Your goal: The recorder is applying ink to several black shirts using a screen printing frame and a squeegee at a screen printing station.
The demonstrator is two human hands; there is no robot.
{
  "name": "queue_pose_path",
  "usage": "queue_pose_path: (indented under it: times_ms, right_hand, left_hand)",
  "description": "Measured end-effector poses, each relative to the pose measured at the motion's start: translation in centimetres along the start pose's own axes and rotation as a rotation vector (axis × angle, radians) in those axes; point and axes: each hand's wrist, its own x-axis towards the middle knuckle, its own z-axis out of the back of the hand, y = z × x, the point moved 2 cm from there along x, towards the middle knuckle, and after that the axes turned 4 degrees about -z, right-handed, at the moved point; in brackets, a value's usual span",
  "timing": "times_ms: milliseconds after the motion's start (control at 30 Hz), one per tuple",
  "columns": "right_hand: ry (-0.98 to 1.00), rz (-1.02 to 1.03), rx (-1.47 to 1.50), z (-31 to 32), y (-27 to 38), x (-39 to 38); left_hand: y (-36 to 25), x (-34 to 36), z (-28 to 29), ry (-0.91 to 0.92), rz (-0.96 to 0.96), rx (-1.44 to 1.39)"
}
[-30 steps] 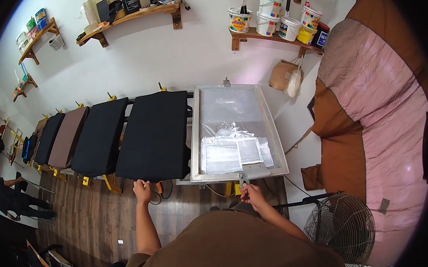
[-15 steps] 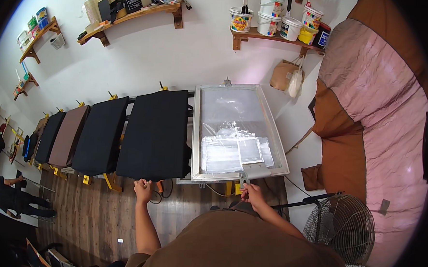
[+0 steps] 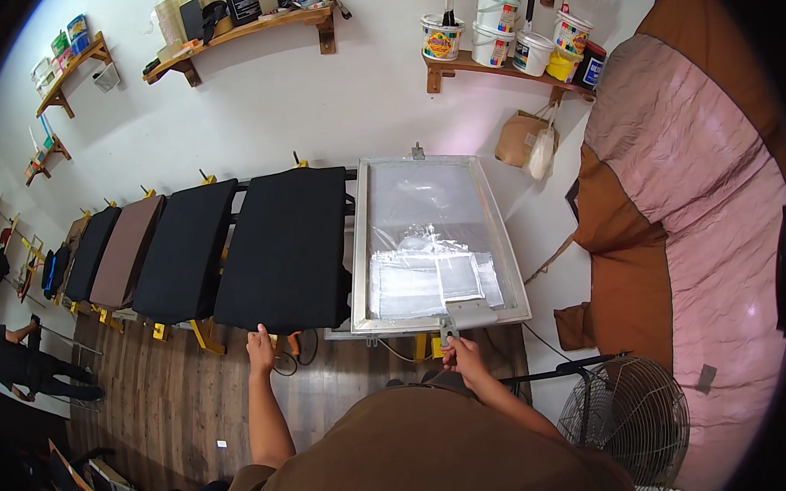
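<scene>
My left hand (image 3: 261, 352) is at the near edge of a black garment (image 3: 285, 244) stretched over a flat board. Its fingers are curled close to the hem; what they hold, if anything, is hidden. To the right lies a framed printing screen (image 3: 364, 244) with white ink smeared over the lower half of its mesh. My right hand (image 3: 465, 358) is closed round the short tab of a flat grey metal piece (image 3: 472, 316), which sits across the screen's near frame edge.
More boards with dark garments (image 3: 186, 248) and a brown garment (image 3: 128, 249) stand in a row leftward. A floor fan (image 3: 637, 427) is at my right. Paint buckets (image 3: 492, 46) fill a wall shelf. Another person (image 3: 36, 362) is at far left; pink-and-brown fabric (image 3: 681, 172) hangs right.
My left hand has shifted slightly right along the garment's near edge and turned, with its fingers closer to the hem. My right hand and the screen look unmoved.
</scene>
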Motion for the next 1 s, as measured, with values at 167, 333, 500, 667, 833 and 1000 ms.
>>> queue_pose_path:
  times_ms: [167, 333, 500, 667, 833, 1000]
  right_hand:
    - [-0.007, 0.009, -0.026, -0.1, 0.1, 0.1]
    - [-0.004, 0.0, -0.01, 0.0, 0.0, 0.1]
    - [0.018, -0.022, 0.021, 0.0, 0.2, -0.2]
    - [0.02, -0.018, 0.034, 0.0, 0.1, -0.3]
    - [0.01, -0.021, 0.032, -0.2, 0.2, -0.4]
    - [-0.003, -0.02, 0.04, 0.0, 0.0, -0.3]
  left_hand:
    - [-0.3, 0.0, 0.1, 0.003, -0.054, 0.052]
    - [-0.7, -0.1, 0.3, 0.067, -0.054, 0.16]
    - [-0.8, -0.1, 0.0, 0.019, -0.12, 0.195]
    - [-1.3, -0.5, 0.3, 0.082, -0.058, 0.26]
    - [-5.3, -5.5, -2.4, -0.312, -0.121, 0.379]
    - [-12.9, -10.6, -6.8, 0.408, 0.124, -0.699]
